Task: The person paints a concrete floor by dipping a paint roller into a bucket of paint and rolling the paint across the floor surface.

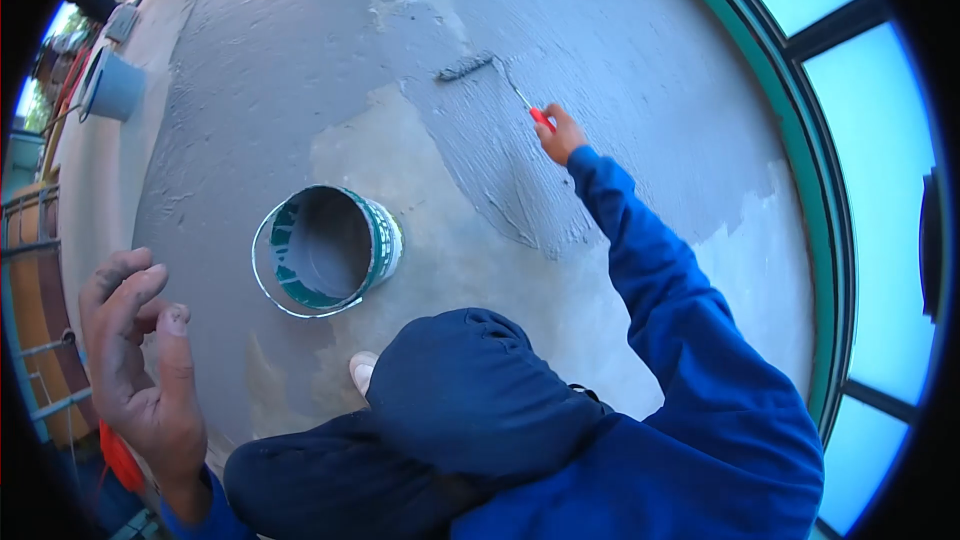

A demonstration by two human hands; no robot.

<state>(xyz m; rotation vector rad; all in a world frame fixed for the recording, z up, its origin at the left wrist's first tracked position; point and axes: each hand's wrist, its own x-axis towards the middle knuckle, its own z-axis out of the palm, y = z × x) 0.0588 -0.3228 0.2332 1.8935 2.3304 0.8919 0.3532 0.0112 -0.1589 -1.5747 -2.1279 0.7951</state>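
Observation:
My right hand [563,134], arm stretched forward, is wrapped round the red handle of a paint roller [466,67]. The roller's grey-coated sleeve rests on the floor, on wet grey coating [520,180] with ridged marks. In front of my knees stands a green and white bucket [384,240], its wire handle hanging to the left and grey material inside. My left hand [140,370] is raised at the lower left with its fingers curled loosely and apart. It holds nothing and is clear of the bucket.
A bare, lighter patch of floor [380,145] lies between the bucket and the wet coating. Along the right runs a green frame [815,190] with glass panes. A grey bucket [112,86] stands at the upper left, and metal railings [45,360] line the left edge.

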